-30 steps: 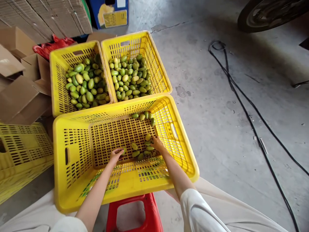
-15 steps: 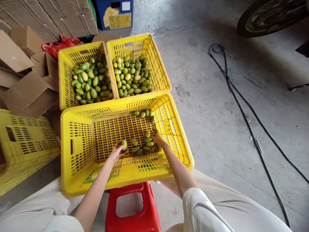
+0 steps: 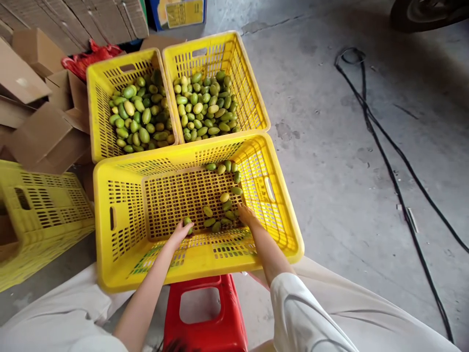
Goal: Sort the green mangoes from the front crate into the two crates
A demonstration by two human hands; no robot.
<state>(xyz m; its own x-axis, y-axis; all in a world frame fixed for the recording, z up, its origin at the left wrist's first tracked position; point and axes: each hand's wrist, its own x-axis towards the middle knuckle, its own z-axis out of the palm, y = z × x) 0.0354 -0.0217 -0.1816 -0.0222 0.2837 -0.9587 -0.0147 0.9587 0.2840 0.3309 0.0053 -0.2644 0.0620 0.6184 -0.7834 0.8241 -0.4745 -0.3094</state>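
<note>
While the left hand [image 3: 179, 231] holds one green fruit [image 3: 187, 222] between thumb and fingers over the near part of the front crate [image 3: 205, 269], the right hand [image 3: 248, 215] reaches down by that crate's right end, among the fruits lying there. The left grip is closed lightly around its fruit; how far the right fingers are bent, and whether they have hold of anything, cannot be told, since the hand hides them. As for progress, the front crate has only a small number of fruits on its floor: a short row [image 3: 221, 169] in its far right corner, and a loose cluster [image 3: 227, 215] nearer the person. Beyond the front crate's far side stand the rear left crate [image 3: 91, 117] and the rear right crate [image 3: 255, 80], each with a large heap of green and yellowish fruits. The sorting out of those near the hands looks partial, as the cluster is uneven and one fruit remains in the left hand. Compared with half a second ago, the fruit then at the right fingertips appears to be the single fruit [image 3: 236, 190] now lying between row and cluster; the right hand has moved nearer the person, and the left hand's fruit looks more tilted.
</note>
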